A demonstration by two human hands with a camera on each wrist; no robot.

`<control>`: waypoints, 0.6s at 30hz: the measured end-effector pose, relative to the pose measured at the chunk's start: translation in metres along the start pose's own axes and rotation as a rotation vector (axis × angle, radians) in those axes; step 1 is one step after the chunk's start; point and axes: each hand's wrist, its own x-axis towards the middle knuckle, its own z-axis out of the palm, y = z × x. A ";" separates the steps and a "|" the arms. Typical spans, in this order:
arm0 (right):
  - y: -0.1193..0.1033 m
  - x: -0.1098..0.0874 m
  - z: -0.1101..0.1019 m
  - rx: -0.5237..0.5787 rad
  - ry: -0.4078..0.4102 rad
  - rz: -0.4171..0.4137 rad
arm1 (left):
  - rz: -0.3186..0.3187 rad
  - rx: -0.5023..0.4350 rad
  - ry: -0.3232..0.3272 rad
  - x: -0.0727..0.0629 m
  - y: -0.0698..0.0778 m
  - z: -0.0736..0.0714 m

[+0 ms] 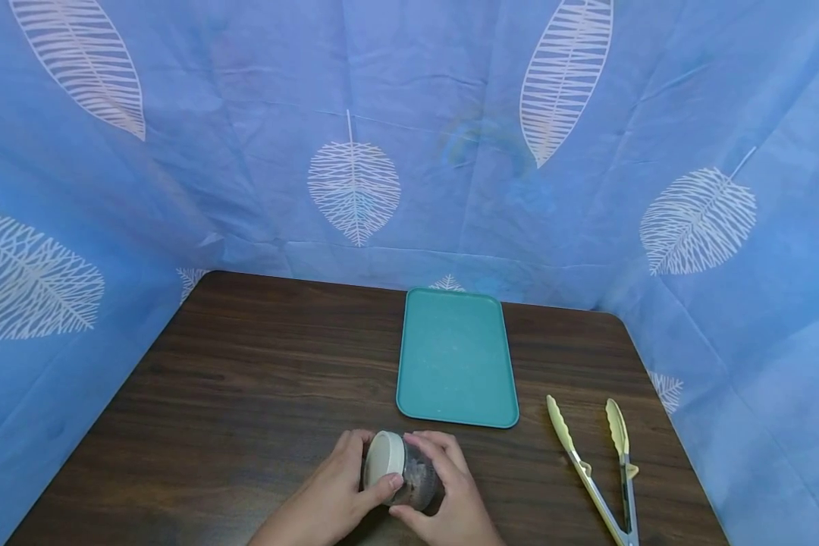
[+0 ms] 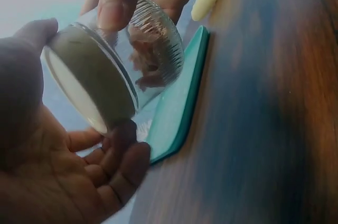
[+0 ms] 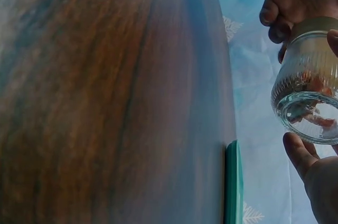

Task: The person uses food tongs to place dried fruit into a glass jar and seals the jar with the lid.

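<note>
Both hands hold a ribbed clear glass jar (image 1: 419, 478) on its side above the near part of the table. Its cream lid (image 1: 385, 462) faces left, and some reddish-brown pieces (image 2: 147, 55) show through the glass. The left hand (image 1: 344, 485) grips the lid's edge, thumb on one side and fingers on the other. Around the glass body curl the fingers and thumb of the right hand (image 1: 453, 489). In the right wrist view the jar's round base (image 3: 311, 118) points toward the right palm. The lid sits on the jar's mouth.
A teal tray (image 1: 457, 360) lies at the back of the dark wooden table (image 1: 266, 364). Tongs with pale yellow tips (image 1: 617, 428) and metal arms lie spread at the right. Blue cloth with white leaf prints (image 1: 437, 152) hangs behind and on both sides.
</note>
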 end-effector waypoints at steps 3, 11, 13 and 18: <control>0.004 -0.001 0.000 0.031 -0.007 -0.003 | 0.079 0.005 -0.014 0.000 -0.005 -0.002; 0.001 0.000 -0.008 0.121 -0.102 0.100 | 0.286 0.111 -0.048 0.001 -0.013 -0.013; -0.002 0.001 -0.010 0.150 -0.128 0.162 | 0.321 0.154 -0.047 -0.001 -0.014 -0.014; -0.003 0.003 -0.013 0.224 -0.201 0.258 | 0.421 0.263 -0.018 -0.003 -0.018 -0.015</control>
